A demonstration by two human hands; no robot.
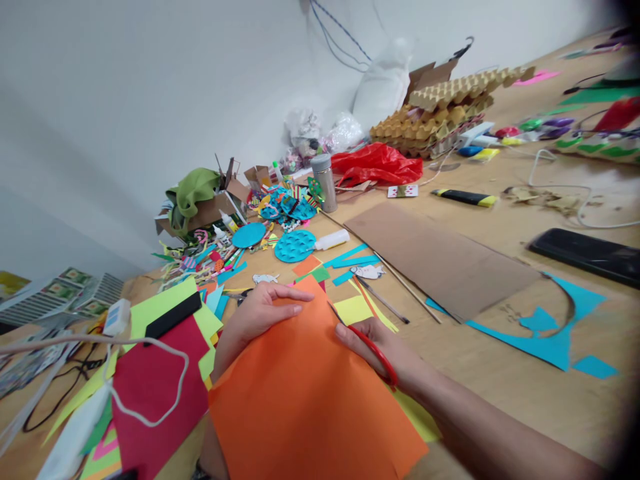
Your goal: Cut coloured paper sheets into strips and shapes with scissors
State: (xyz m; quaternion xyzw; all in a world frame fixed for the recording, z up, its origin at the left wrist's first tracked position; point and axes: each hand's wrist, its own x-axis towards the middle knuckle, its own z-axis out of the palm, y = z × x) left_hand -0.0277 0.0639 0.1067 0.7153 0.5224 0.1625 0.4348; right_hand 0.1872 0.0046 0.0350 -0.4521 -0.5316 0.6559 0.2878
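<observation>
A large sheet of orange paper (300, 387) lies before me, its top end raised above the table. My left hand (265, 308) grips the sheet near its upper left edge, fingers over the front. Red-handled scissors (376, 357) are in my right hand (377, 340), with the fingers closed about the handles. Their blades meet the right edge of the orange sheet near the top; part of the blades is hidden by the paper. Yellow paper (354, 309) lies just behind the scissors, and a thin paintbrush (383, 299) rests beyond it.
Brown cardboard (435, 260) lies ahead, with blue paper scraps (550, 343) to its right. A black phone (590, 255) and a box cutter (464, 198) are at the right. Dark red paper (155, 393) and a white cable (183, 380) lie left. Egg trays (435, 120) stand at the back.
</observation>
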